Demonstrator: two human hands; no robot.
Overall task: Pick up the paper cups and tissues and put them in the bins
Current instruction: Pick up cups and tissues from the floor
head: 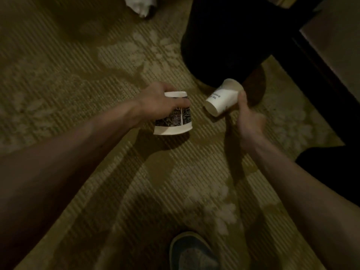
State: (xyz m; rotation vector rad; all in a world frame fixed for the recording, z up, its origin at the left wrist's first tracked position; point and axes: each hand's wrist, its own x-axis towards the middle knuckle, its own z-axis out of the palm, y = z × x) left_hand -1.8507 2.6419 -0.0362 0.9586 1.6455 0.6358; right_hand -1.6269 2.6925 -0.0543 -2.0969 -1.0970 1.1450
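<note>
My left hand (155, 104) grips a paper cup with a black printed band (173, 122), held upside down just above the patterned carpet. To its right, my right hand (248, 117) holds a plain white paper cup (222, 99) tilted on its side, its base pointing toward me and its mouth facing away. The two cups are a short gap apart. A crumpled white tissue (140, 4) lies on the carpet at the top edge, partly cut off by the frame.
A large dark object (224, 39), maybe a bin or bag, stands right behind the white cup. A dark furniture edge (321, 78) runs diagonally at the right. My shoe (192, 252) shows at the bottom. The scene is dim.
</note>
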